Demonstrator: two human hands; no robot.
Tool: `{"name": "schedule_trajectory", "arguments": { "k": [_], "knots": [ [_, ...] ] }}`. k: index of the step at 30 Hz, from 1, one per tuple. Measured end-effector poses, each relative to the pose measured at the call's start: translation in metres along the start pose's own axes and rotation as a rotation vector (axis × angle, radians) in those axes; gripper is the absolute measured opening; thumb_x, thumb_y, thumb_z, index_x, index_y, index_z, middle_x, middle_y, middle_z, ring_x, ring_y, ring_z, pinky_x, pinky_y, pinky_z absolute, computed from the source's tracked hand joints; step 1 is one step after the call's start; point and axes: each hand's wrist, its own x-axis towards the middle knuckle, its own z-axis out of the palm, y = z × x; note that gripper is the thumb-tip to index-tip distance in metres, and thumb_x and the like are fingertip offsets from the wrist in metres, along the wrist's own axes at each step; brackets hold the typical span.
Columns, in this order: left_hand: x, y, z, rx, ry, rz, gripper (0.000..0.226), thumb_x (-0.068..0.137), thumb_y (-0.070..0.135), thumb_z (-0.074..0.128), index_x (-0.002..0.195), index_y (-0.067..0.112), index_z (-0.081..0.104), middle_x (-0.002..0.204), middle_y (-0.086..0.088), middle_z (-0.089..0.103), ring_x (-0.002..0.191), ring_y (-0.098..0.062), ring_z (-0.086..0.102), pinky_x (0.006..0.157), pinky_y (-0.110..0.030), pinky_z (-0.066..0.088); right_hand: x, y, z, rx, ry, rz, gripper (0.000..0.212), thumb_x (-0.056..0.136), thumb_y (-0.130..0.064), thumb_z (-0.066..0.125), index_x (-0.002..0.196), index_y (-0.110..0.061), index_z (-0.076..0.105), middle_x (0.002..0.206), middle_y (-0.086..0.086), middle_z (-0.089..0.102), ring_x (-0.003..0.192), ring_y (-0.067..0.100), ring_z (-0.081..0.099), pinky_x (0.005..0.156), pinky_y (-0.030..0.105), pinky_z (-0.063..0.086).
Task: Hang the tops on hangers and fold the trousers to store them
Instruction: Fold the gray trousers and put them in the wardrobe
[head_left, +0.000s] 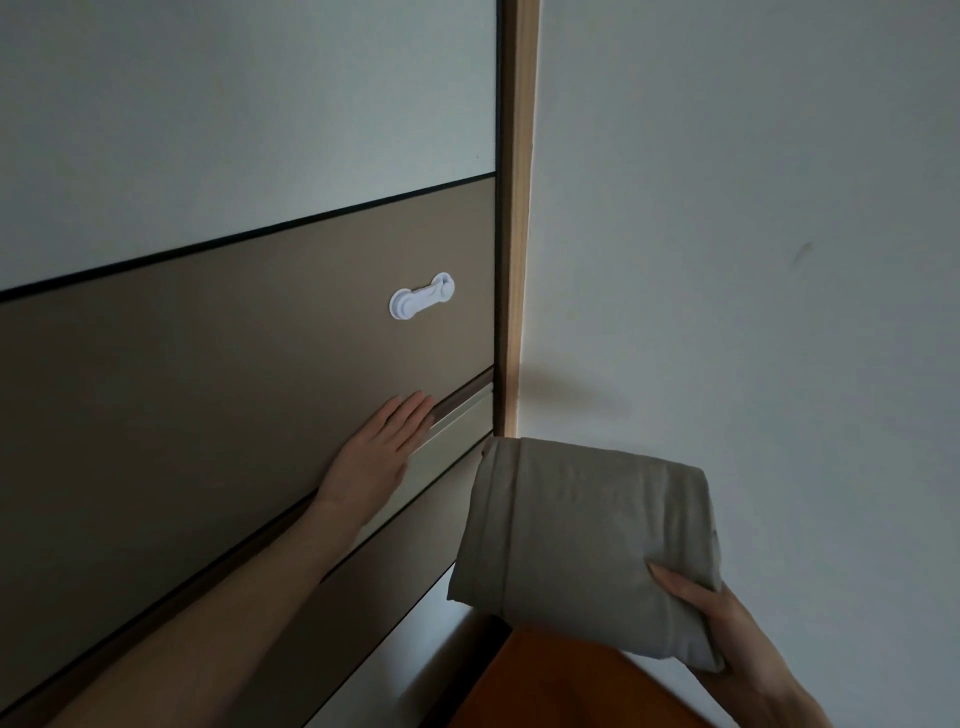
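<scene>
A folded beige pair of trousers (582, 540) is held up in front of the wall at lower right. My right hand (711, 623) grips its near right corner, thumb on top and fingers hidden beneath. My left hand (382, 452) lies flat with straight fingers on the brown band of the wardrobe door (208, 364), fingertips at the groove along that band's lower edge.
A white child-safety latch (422, 297) sits on the brown band near the door's right edge. A wooden frame post (517, 208) borders the door, with a plain white wall (753, 234) to its right. An orange wooden surface (561, 686) lies below the trousers.
</scene>
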Motion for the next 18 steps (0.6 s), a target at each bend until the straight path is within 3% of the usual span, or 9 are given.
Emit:
{"name": "schedule_trajectory", "arguments": {
  "k": [4, 9, 14, 18],
  "knots": [
    [-0.008, -0.004, -0.002, 0.006, -0.025, 0.009, 0.071, 0.108, 0.027, 0.025, 0.161, 0.002, -0.016, 0.167, -0.021, -0.027, 0.156, -0.036, -0.023, 0.120, -0.050, -0.025, 0.002, 0.000, 0.005, 0.023, 0.009, -0.003, 0.064, 0.074, -0.015, 0.086, 0.133, -0.018, 0.063, 0.123, 0.014, 0.076, 0.106, 0.037, 0.075, 0.069, 0.044, 0.064],
    [-0.026, -0.006, -0.002, 0.039, -0.030, 0.024, 0.071, 0.103, 0.016, 0.019, 0.159, 0.001, -0.022, 0.164, -0.021, -0.032, 0.150, -0.036, -0.033, 0.119, -0.049, -0.026, 0.003, 0.000, 0.010, 0.032, -0.014, -0.002, 0.061, 0.080, -0.012, 0.079, 0.138, -0.013, 0.060, 0.123, 0.016, 0.075, 0.105, 0.036, 0.076, 0.067, 0.041, 0.064],
    [-0.051, -0.010, 0.005, 0.104, -0.057, 0.048, 0.073, 0.087, 0.002, -0.008, 0.158, 0.001, -0.025, 0.165, -0.021, -0.031, 0.149, -0.038, -0.033, 0.120, -0.050, -0.024, 0.005, 0.001, 0.017, 0.013, -0.039, 0.012, 0.060, 0.083, -0.014, 0.077, 0.139, -0.012, 0.058, 0.122, 0.016, 0.076, 0.104, 0.036, 0.076, 0.065, 0.040, 0.064],
    [-0.075, -0.015, 0.009, 0.142, -0.019, 0.044, 0.071, 0.089, 0.002, -0.007, 0.158, 0.001, -0.024, 0.167, -0.020, -0.028, 0.152, -0.037, -0.028, 0.125, -0.049, -0.017, 0.008, 0.002, 0.023, -0.013, -0.056, 0.031, 0.064, 0.082, -0.017, 0.078, 0.141, -0.013, 0.057, 0.122, 0.014, 0.076, 0.104, 0.035, 0.076, 0.066, 0.039, 0.065]
  ]
}}
